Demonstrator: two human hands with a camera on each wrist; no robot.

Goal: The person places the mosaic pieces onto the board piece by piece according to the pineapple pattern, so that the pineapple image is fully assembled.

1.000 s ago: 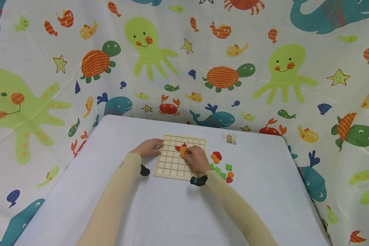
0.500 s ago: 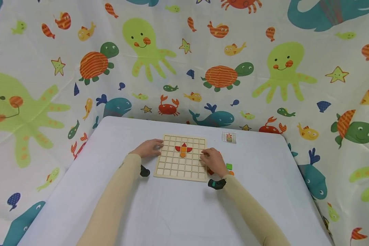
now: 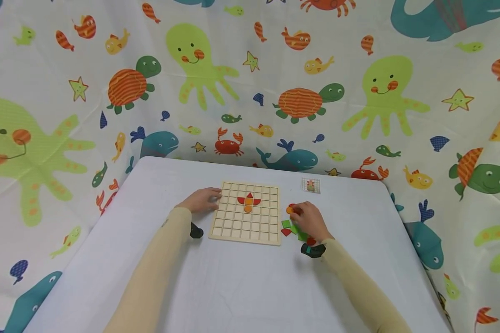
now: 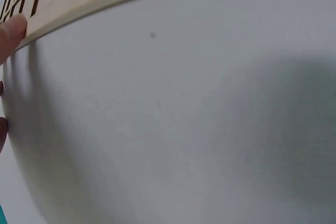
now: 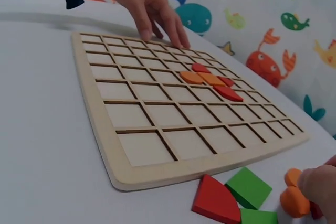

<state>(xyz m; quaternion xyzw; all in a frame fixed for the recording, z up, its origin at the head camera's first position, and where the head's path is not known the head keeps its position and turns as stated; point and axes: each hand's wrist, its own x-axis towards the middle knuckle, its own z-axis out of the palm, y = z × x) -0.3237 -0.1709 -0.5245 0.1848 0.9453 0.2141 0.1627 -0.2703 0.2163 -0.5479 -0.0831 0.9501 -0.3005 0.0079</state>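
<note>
My left hand (image 3: 201, 200) rests at the left edge of a wooden grid board (image 3: 233, 226), its thumb (image 4: 13, 27) on the board's rim in the left wrist view. On the board lie a red triangle (image 3: 250, 196), two red quarter-circle pieces (image 3: 256, 202), an orange square (image 3: 248, 202) and an orange disc (image 3: 247, 209). My right hand (image 3: 311, 219) is over the loose pieces right of the board. Its fingertips are right at the orange discs (image 5: 295, 201); the rest of the fingers is hidden in the right wrist view, so I cannot tell whether they pinch one.
Green squares (image 5: 249, 188) and a red quarter-circle (image 5: 215, 199) lie beside the board's right edge. More red and green pieces are partly under the right hand. A small gridded picture card (image 3: 310, 185) lies at the back right of the white table (image 3: 233, 286).
My right hand has moved from the board rightward to the loose pieces. The red quarter-circle it covered on the board is now in view. My left hand has stayed put.
</note>
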